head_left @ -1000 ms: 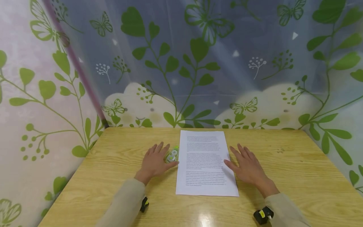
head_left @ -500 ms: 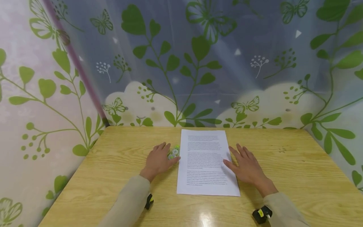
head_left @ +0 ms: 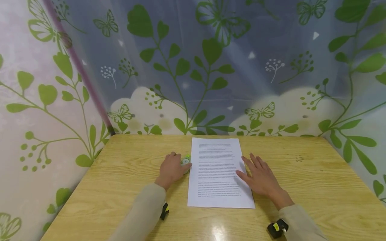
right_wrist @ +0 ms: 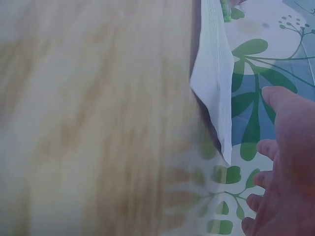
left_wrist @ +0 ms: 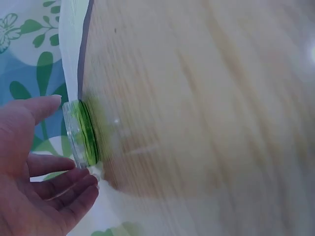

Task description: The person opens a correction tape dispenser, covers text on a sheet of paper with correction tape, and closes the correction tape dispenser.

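Note:
A sheet of printed paper (head_left: pixel 215 172) lies on the wooden table, text side up. Against its left edge sits a green and clear correction tape (head_left: pixel 185 161), partly covered by my left hand (head_left: pixel 172 168). In the left wrist view the correction tape (left_wrist: pixel 82 133) lies between my thumb and my bent fingers; the fingertips are at its lower edge, and a small gap shows by the thumb. My right hand (head_left: pixel 258 174) is over the paper's right edge with fingers spread, holding nothing. The right wrist view shows the hand (right_wrist: pixel 290 162) beside the paper's raised edge (right_wrist: pixel 216 73).
The wooden table (head_left: pixel 316 187) reaches back to a patterned curtain (head_left: pixel 217 83) with leaves and butterflies. A second curtain (head_left: pixel 45 117) hangs along the left side. Black wrist cameras (head_left: pixel 277 228) sit at both cuffs.
My left hand has moved right, closer over the correction tape, and its fingers have drawn in, covering more of it. The right hand has shifted only slightly left. The paper has stayed put.

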The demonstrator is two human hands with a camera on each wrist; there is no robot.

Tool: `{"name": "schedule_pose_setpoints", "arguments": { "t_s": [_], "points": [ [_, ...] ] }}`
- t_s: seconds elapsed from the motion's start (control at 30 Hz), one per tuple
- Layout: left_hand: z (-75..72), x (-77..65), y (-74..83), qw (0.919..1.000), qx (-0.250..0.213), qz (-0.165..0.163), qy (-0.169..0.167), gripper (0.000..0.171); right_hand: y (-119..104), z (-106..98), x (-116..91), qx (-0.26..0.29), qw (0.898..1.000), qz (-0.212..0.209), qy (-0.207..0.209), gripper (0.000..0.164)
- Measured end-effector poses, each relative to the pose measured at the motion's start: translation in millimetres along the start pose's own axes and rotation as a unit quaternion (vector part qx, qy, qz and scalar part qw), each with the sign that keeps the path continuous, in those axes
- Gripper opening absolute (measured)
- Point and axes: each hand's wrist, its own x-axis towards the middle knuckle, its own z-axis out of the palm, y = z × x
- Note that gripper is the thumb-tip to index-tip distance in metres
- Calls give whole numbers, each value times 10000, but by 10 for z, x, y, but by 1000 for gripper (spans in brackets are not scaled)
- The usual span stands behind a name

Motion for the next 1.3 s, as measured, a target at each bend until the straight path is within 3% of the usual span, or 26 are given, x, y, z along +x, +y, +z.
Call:
{"name": "schedule_pose_setpoints", "arguments": {
  "t_s": [0.4,0.6,0.93,1.07,1.23,1.3],
  "points": [
    [-16,74,68,9994,-160,-297,43,38,-35,-20,-4,-16,9999,-75,72,70],
    [-62,89,75,9977,-429,-531,21,39,-40,-19,-7,17,9999,-88,109,70],
    [-128,130,83,9971,-341,-670,-93,48,-24,11,-3,62,10000,-36,18,73],
    [-183,124,50,9940,-864,-668,33,52,-29,-4,-2,84,10000,-35,19,73],
    [-298,112,65,9846,-1580,-653,367,30,-20,-18,-2,206,9997,-52,88,71],
    [-346,107,95,9805,-1797,-635,486,38,-16,-22,-4,268,9996,-44,94,72]
  ]
}}
